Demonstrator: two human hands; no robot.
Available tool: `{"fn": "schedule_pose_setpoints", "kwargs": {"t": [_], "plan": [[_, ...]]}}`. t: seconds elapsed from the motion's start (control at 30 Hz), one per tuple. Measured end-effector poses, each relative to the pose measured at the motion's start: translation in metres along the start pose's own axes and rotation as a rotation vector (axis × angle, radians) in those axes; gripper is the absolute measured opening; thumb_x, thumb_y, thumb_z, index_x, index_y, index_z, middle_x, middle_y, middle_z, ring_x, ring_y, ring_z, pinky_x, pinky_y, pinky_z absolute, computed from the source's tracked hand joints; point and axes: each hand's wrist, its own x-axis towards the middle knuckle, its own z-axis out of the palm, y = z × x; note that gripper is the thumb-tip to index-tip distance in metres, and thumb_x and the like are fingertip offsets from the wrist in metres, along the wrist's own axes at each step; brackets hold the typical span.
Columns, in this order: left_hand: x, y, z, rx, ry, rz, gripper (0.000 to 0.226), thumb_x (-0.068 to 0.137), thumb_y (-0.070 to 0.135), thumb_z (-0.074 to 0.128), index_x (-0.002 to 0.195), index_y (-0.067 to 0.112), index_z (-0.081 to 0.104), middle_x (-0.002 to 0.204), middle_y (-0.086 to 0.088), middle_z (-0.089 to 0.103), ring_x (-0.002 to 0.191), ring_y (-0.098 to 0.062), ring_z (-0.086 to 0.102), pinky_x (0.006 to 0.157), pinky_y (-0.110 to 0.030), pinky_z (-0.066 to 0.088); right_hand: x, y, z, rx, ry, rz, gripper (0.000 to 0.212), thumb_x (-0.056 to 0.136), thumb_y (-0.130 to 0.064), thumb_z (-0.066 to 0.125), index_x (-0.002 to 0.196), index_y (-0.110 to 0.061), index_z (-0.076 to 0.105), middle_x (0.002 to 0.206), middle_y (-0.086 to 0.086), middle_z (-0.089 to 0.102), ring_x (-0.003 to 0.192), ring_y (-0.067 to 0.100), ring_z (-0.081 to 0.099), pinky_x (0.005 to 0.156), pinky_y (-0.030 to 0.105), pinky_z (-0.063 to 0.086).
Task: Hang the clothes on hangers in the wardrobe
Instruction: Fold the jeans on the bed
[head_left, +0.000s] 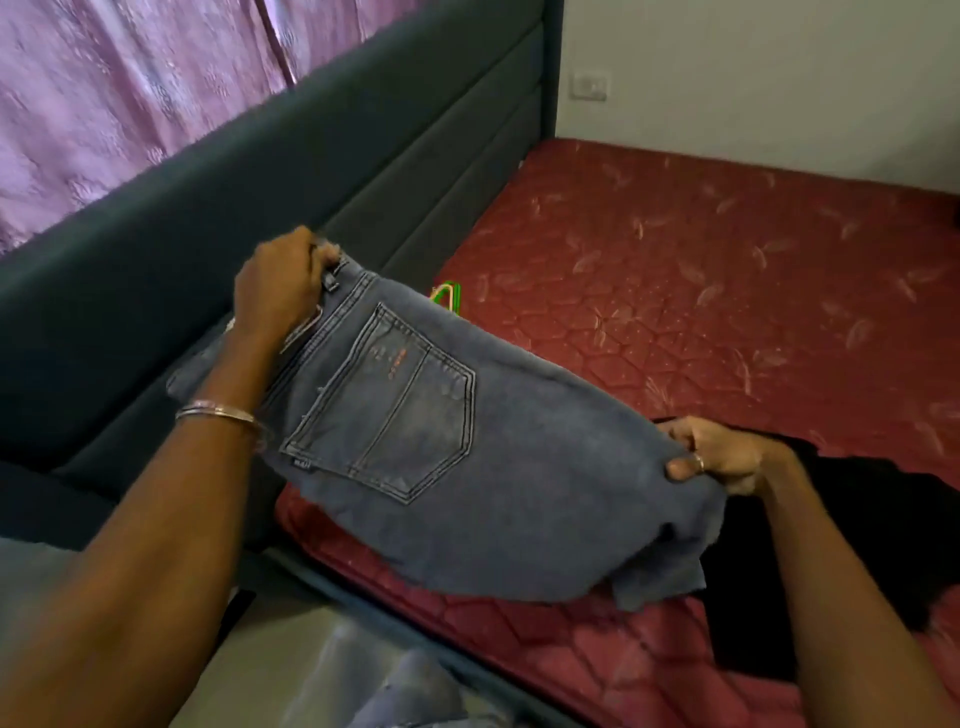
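Note:
A pair of faded grey-blue jeans (519, 467) is held stretched in the air above the bed, back pocket facing me. My left hand (280, 291) grips the waistband at the upper left. My right hand (722, 457) pinches the folded fabric at the right end. Part of the jeans hangs down below my hands. Green and pale hangers (447, 297) peek out on the mattress just behind the jeans. A black garment (857, 545) lies on the bed under my right forearm.
The red quilted mattress (701, 270) stretches away to the right. A dark grey padded headboard (260, 171) runs along the left, with pink curtains (104, 104) behind it. A white wall with a switch plate (589, 85) stands at the far end.

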Motion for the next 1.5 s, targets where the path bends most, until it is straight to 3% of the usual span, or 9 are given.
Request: {"fn": "schedule_pose_setpoints", "kwargs": {"t": [0.17, 0.3, 0.47, 0.63, 0.8, 0.93, 1.13, 1.23, 1.5], "plan": [[-0.048, -0.058, 0.079, -0.103, -0.146, -0.232, 0.024, 0.097, 0.024, 0.040, 0.098, 0.005, 0.054, 0.104, -0.023, 0.060, 0.096, -0.041, 0.056, 0.073, -0.041, 0.039, 0.065, 0.013, 0.001, -0.105, 0.330, 0.042, 0.039, 0.073, -0.012, 0.079, 0.107, -0.002, 0.062, 0.078, 0.011, 0.065, 0.071, 0.017, 0.064, 0.061, 0.027, 0.053], [-0.077, -0.113, 0.187, 0.195, -0.269, -0.269, 0.029, 0.092, 0.008, 0.048, 0.119, -0.002, 0.050, 0.118, -0.028, 0.052, 0.109, -0.046, 0.048, 0.087, -0.055, 0.037, 0.188, 0.090, 0.006, -0.802, 0.739, 0.224, 0.047, 0.087, -0.019, 0.069, 0.130, -0.012, 0.052, 0.116, 0.019, 0.060, 0.111, 0.034, 0.054, 0.090, 0.041, 0.042], [-0.170, -0.130, 0.341, 0.093, -0.843, -0.205, 0.056, 0.085, 0.034, 0.065, 0.134, 0.013, 0.048, 0.133, -0.023, 0.045, 0.117, -0.044, 0.047, 0.095, -0.056, 0.040, 0.289, 0.212, 0.062, -1.263, 0.818, 0.316, 0.044, 0.081, -0.012, 0.066, 0.124, -0.011, 0.058, 0.125, 0.019, 0.056, 0.114, 0.040, 0.049, 0.089, 0.054, 0.041], [-0.245, -0.129, 0.394, 0.123, -1.048, -0.233, 0.091, 0.079, 0.055, 0.063, 0.147, 0.046, 0.002, 0.159, 0.003, -0.014, 0.146, -0.030, -0.009, 0.105, -0.072, 0.012, 0.297, 0.271, 0.096, -1.229, 1.093, 0.279, 0.037, 0.075, -0.011, 0.065, 0.111, -0.009, 0.057, 0.115, 0.030, 0.054, 0.104, 0.039, 0.042, 0.081, 0.055, 0.043], [-0.254, -0.153, 0.395, 0.126, -1.042, -0.130, 0.105, 0.069, 0.066, 0.064, 0.141, 0.052, -0.010, 0.155, 0.012, -0.024, 0.143, -0.032, -0.021, 0.092, -0.083, 0.007, 0.278, 0.277, 0.122, -0.490, 1.150, 0.269, 0.036, 0.093, -0.032, 0.057, 0.076, -0.001, 0.064, 0.070, 0.019, 0.066, 0.067, 0.036, 0.065, 0.062, 0.034, 0.043], [-0.249, -0.165, 0.404, 0.154, -1.057, -0.085, 0.103, 0.070, 0.069, 0.058, 0.137, 0.054, -0.019, 0.153, 0.014, -0.029, 0.142, -0.031, -0.025, 0.093, -0.084, 0.003, 0.274, 0.278, 0.138, 0.797, 1.278, 0.344, 0.019, 0.078, -0.025, 0.071, 0.078, -0.013, 0.056, 0.057, -0.003, 0.067, 0.046, 0.007, 0.061, 0.047, 0.028, 0.052], [-0.253, -0.097, 0.399, 0.350, -0.921, -0.179, 0.087, 0.070, 0.041, 0.076, 0.144, 0.022, 0.035, 0.157, -0.014, 0.016, 0.144, -0.037, 0.011, 0.099, -0.080, 0.002, 0.260, 0.270, 0.092, 1.210, 1.419, 0.133, 0.024, 0.079, -0.015, 0.074, 0.101, -0.019, 0.067, 0.096, -0.007, 0.069, 0.088, 0.009, 0.061, 0.075, 0.023, 0.048], [-0.271, -0.043, 0.392, 0.095, -0.837, 0.177, 0.075, 0.061, 0.049, 0.079, 0.126, 0.016, 0.058, 0.142, -0.018, 0.043, 0.129, -0.039, 0.041, 0.102, -0.073, 0.019, 0.252, 0.259, 0.078, 1.352, 1.374, -0.100, 0.060, 0.066, -0.013, 0.079, 0.124, -0.013, 0.061, 0.128, 0.002, 0.062, 0.116, 0.020, 0.060, 0.095, 0.038, 0.048], [-0.313, 0.027, 0.404, 0.297, -1.159, 0.490, 0.063, 0.067, 0.028, 0.068, 0.129, 0.029, 0.056, 0.119, -0.011, 0.062, 0.091, -0.036, 0.062, 0.062, -0.051, 0.055, 0.207, 0.249, 0.065, 1.511, 1.144, 0.140, 0.022, 0.073, -0.014, 0.069, 0.093, -0.016, 0.062, 0.088, 0.001, 0.068, 0.082, 0.020, 0.061, 0.067, 0.029, 0.053]]}}
